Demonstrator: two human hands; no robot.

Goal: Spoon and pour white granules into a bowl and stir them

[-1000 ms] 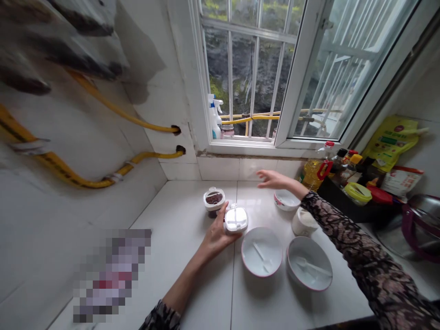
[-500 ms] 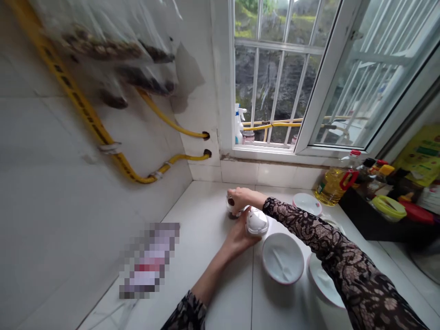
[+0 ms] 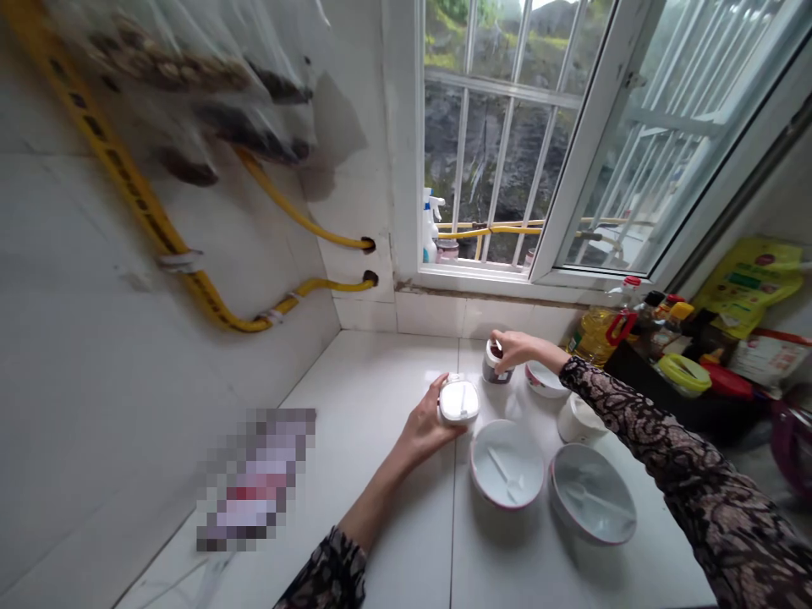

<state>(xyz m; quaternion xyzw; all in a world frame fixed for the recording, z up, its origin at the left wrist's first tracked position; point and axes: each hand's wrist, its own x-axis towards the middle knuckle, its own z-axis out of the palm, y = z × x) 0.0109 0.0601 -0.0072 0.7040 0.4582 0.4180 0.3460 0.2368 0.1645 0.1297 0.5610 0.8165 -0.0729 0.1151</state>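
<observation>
My left hand [image 3: 426, 421] is wrapped around a small clear jar [image 3: 459, 401] with a white top or white contents, just above the worktop or on it; I cannot tell which. My right hand [image 3: 515, 348] reaches across to the back and grips the rim of a small jar [image 3: 496, 372] with dark contents and a dark label. Close to that jar stands a patterned bowl [image 3: 545, 381], partly under my right wrist. Nearer to me are two white bowls, a left bowl [image 3: 506, 463] and a right bowl [image 3: 592, 492], each with a white spoon inside.
A white tub [image 3: 578, 419] stands below my right forearm. Along the right back are an oil bottle [image 3: 595, 333], several sauce bottles and a yellow-green lidded container [image 3: 685, 375]. A blurred-out packet [image 3: 259, 482] lies on the left. Yellow pipe [image 3: 234, 320] runs along the wall.
My right hand has carried the dark jar from behind my left hand to the right, beside the patterned bowl. My left hand still holds the clear jar, its white top now turned more into view.
</observation>
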